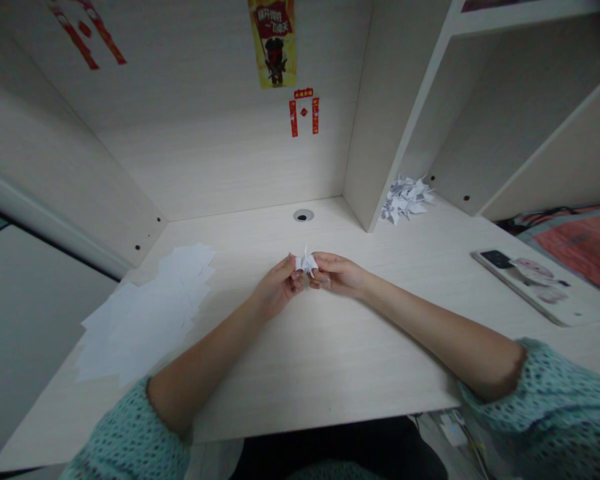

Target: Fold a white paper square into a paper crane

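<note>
Between my two hands is a small white origami paper crane (307, 264), one thin point of it sticking upward. My left hand (279, 285) pinches its left side between thumb and fingers. On the other side, my right hand (341, 273) grips the right wing the same way. The crane is held just above the middle of the desk (280, 373), and my fingertips cover parts of its edges. To the left of my left hand lies a spread of white paper sheets (145, 320), overlapping one another.
A heap of folded white paper pieces (406, 197) sits behind the upright divider (395, 120). At the right lies a phone (535, 283) in a light case, near a red and grey cloth (580, 240). A round cable hole (303, 215) is set in the desk's back.
</note>
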Available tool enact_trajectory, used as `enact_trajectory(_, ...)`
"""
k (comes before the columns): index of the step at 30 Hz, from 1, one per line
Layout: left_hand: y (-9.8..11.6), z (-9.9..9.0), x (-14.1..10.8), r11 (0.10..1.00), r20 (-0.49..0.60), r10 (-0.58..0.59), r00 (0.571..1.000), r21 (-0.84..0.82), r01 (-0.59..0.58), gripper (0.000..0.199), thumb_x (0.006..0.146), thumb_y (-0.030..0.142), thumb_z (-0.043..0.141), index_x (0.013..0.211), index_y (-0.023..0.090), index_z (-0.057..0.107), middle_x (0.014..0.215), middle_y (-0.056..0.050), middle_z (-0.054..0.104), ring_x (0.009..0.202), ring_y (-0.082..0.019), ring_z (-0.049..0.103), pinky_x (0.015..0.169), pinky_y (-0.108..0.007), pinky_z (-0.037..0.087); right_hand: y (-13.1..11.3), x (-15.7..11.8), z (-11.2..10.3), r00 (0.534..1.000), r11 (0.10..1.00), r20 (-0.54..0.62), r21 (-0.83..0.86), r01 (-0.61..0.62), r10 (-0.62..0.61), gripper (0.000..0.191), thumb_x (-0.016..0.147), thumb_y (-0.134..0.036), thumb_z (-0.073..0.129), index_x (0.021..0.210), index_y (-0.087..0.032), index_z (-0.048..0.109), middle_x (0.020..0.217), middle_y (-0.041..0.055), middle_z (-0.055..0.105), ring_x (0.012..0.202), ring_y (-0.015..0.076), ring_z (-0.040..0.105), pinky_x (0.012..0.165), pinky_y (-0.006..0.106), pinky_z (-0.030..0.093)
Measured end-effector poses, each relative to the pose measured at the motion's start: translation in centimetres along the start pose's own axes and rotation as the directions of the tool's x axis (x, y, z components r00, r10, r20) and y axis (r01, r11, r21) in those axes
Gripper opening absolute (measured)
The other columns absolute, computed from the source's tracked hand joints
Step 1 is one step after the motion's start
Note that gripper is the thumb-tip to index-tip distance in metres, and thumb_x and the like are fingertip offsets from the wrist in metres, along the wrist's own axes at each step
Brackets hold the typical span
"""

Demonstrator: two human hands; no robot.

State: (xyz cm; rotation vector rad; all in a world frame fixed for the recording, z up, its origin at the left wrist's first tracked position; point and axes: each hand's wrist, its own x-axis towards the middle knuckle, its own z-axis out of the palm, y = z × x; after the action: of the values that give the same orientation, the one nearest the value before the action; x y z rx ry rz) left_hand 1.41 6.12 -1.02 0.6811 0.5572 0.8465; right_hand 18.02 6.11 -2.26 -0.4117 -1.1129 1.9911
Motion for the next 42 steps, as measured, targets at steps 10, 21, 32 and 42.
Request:
enact_trajectory(10,0.00,0.49,-0.19,0.999,-0.008,0.030,1.000,-0.014,-0.030,0.028,0.074,0.037,0.068,0.069,0.015,0.052,0.053,0.006,0.044,0.046,-0.003,0.042,0.048,-0.015,0.038,0.00,0.05,-0.01,1.000,1.000,0.004,0.010,0.003,-0.003,0.025,0.075,-0.038,0.066,0.069,-0.018,0.053,0.051,-0.0056,0.039,0.050,0.0097,0.032,0.057,0.026,0.029)
enact_trajectory(21,0.39,-0.11,0.01,0.735,-0.130,0.324,0.937,0.659,-0.162,0.034,0.072,0.049,0.062,0.067,0.016,0.059,0.060,0.001,0.059,0.057,-0.010,0.054,0.059,-0.022,0.041,-0.04,0.54,-0.43,0.882,0.865,-0.369,-0.494,0.082,-0.295,0.034,0.071,-0.047,0.066,0.059,-0.016,0.057,0.055,-0.0032,0.049,0.053,0.0098,0.040,0.056,0.026,0.028)
enact_trajectory(32,-0.10,0.57,-0.35,0.547,-0.101,0.300,0.949,0.833,-0.084,0.031,0.068,0.046,0.066,0.069,0.015,0.072,0.065,-0.003,0.067,0.063,-0.015,0.059,0.060,-0.024,0.042,0.14,0.44,-0.40,0.813,0.848,-0.487,-0.529,0.017,-0.320,0.031,0.064,-0.046,0.072,0.059,-0.015,0.068,0.053,-0.0013,0.057,0.051,0.0093,0.042,0.053,0.026,0.027)
enact_trajectory(42,-0.17,0.38,-0.12,0.559,-0.048,0.310,0.949,0.817,-0.142,0.027,0.068,0.042,0.067,0.072,0.016,0.074,0.066,-0.002,0.067,0.060,-0.012,0.055,0.058,-0.022,0.038,0.27,0.54,-0.54,0.852,0.957,-0.497,-0.288,0.016,-0.164,0.034,0.064,-0.048,0.072,0.061,-0.014,0.069,0.059,0.0035,0.066,0.057,0.0135,0.054,0.061,0.028,0.037)
